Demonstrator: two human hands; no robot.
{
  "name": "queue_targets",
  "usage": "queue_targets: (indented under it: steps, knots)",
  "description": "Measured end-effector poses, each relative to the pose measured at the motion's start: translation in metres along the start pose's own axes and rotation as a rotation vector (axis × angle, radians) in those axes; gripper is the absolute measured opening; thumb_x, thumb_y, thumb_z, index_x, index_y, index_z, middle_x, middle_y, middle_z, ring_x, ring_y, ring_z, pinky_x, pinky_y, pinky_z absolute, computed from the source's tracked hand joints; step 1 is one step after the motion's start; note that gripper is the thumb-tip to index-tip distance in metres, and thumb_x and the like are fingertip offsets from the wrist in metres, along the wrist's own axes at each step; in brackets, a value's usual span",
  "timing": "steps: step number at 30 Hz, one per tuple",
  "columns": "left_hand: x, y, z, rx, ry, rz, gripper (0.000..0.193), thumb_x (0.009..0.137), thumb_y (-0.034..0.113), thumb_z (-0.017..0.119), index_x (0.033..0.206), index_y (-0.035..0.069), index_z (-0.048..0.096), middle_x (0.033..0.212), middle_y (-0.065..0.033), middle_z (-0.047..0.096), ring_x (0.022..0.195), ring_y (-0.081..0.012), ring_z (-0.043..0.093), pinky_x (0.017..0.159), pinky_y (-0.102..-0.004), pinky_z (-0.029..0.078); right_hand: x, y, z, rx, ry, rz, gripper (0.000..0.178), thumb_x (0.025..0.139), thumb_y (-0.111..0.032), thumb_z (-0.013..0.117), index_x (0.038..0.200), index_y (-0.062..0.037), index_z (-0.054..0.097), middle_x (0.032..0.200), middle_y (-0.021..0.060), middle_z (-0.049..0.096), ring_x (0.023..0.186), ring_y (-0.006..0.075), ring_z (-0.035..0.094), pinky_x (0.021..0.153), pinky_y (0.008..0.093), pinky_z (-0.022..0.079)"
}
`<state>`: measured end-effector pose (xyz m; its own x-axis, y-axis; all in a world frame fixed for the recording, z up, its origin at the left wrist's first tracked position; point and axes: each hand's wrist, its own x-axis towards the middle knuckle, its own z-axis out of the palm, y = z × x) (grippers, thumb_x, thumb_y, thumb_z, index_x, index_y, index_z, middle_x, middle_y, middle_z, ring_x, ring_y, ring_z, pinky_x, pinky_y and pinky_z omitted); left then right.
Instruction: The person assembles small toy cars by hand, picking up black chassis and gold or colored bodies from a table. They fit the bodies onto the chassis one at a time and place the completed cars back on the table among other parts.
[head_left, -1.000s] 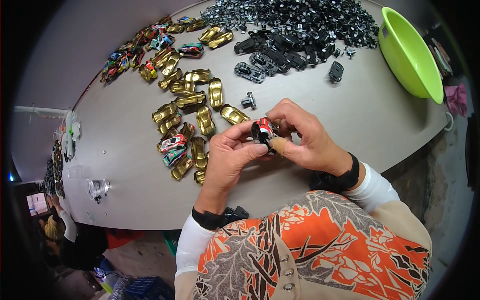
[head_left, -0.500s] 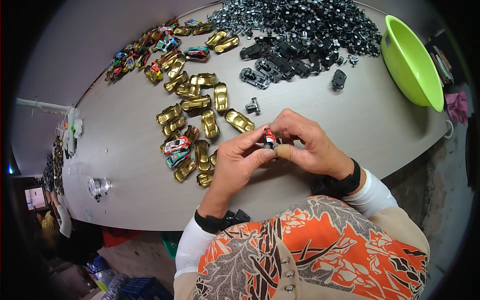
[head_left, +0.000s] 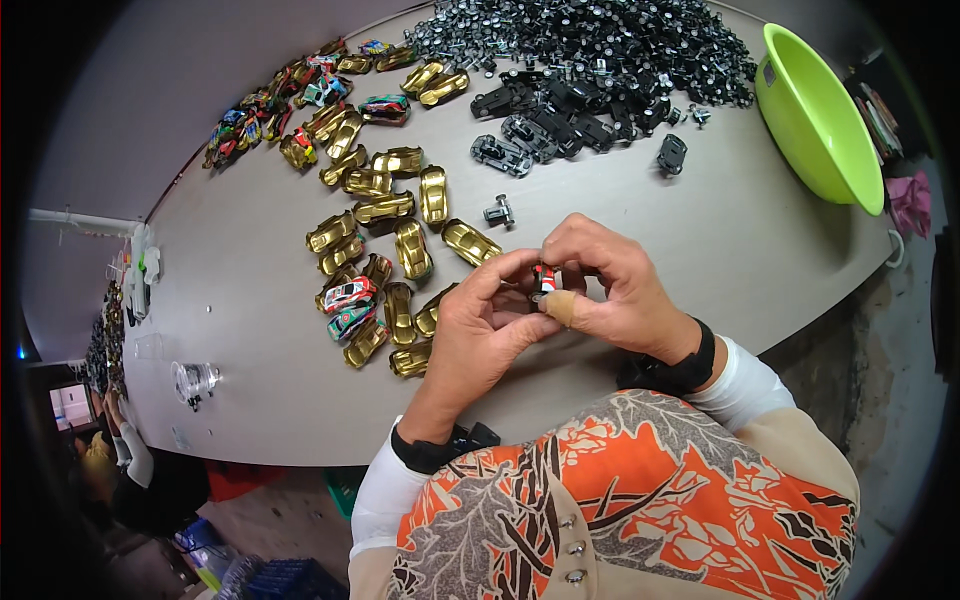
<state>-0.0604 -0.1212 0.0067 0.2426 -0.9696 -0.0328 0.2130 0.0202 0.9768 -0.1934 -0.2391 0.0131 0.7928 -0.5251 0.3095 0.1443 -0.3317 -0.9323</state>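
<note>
Between my two hands is a small red, white and black toy car (head_left: 544, 279), partly hidden by the fingers. My left hand (head_left: 482, 325) closes on its left side with thumb and fingertips. My right hand (head_left: 617, 293), a tan bandage on its thumb, pinches it from the right. Just left of my hands lie gold toy cars (head_left: 411, 248) and a few coloured ones, among them a white and red toy car (head_left: 349, 293). Beyond my hands sits a lone wheel-and-axle piece (head_left: 498, 211).
At the far side of the table (head_left: 260, 260) spreads a big heap of wheel-and-axle parts (head_left: 610, 45), with black car bases (head_left: 570, 120) before it. A lime green basin (head_left: 820, 120) stands at right. Coloured toy cars (head_left: 250, 115) pile up far left, near a clear cup (head_left: 192, 382).
Both hands have shifted slightly while still holding the toy car. My left thumb has slid back a little from the car's wheel. The whole view has moved slightly.
</note>
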Motion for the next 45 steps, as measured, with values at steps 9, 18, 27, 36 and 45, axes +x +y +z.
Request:
queue_targets:
  steps: [9,18,27,36,45]
  knots:
    - [0.000,0.001,-0.009,-0.257,0.005,-0.122,0.042,0.077,-0.006,0.065,0.117,-0.004,0.052,0.104,-0.0115,0.059,0.093,-0.0169,0.060,0.078,-0.0267,0.053,-0.001,-0.001,0.003,0.090,0.057,-0.006,0.017,0.072,0.003,0.061,0.089,0.0008,0.061,0.083,0.0053,0.054,0.065,0.0085,0.052,0.054,0.0206,0.044]
    - [-0.001,-0.002,-0.008,-0.087,0.024,-0.009,0.039,0.078,-0.006,0.063,0.116,-0.002,0.056,0.105,-0.0107,0.059,0.090,-0.0158,0.061,0.075,-0.0256,0.053,0.001,-0.006,-0.002,-0.029,-0.053,-0.008,0.023,0.073,0.004,0.061,0.096,0.0014,0.062,0.085,0.0072,0.052,0.069,0.0103,0.053,0.056,0.0220,0.045]
    - [-0.001,0.002,-0.001,0.479,-0.037,0.233,0.037,0.083,-0.003,0.057,0.120,-0.001,0.054,0.106,-0.0126,0.059,0.079,-0.0147,0.061,0.068,-0.0247,0.050,-0.002,-0.001,0.001,0.002,0.013,-0.001,0.015,0.076,0.003,0.063,0.091,0.0022,0.062,0.084,0.0070,0.051,0.072,0.0138,0.052,0.061,0.0246,0.045]
    - [0.001,0.000,-0.010,-0.144,-0.020,-0.123,0.034,0.082,0.000,0.061,0.115,-0.002,0.055,0.101,-0.0081,0.060,0.082,-0.0139,0.061,0.071,-0.0250,0.050,-0.002,-0.001,-0.003,0.150,0.036,0.174,0.013,0.079,-0.003,0.062,0.087,0.0003,0.054,0.080,0.0029,0.050,0.063,0.0057,0.049,0.054,0.0199,0.039]
    - [0.002,-0.001,-0.014,-0.239,-0.059,-0.281,0.028,0.076,0.006,0.068,0.102,0.003,0.058,0.087,-0.0018,0.059,0.067,-0.0089,0.058,0.057,-0.0184,0.046,0.000,-0.015,-0.028,0.464,-0.204,0.472,0.004,0.082,-0.003,0.057,0.082,-0.0021,0.053,0.075,-0.0002,0.052,0.057,0.0050,0.050,0.050,0.0184,0.040]
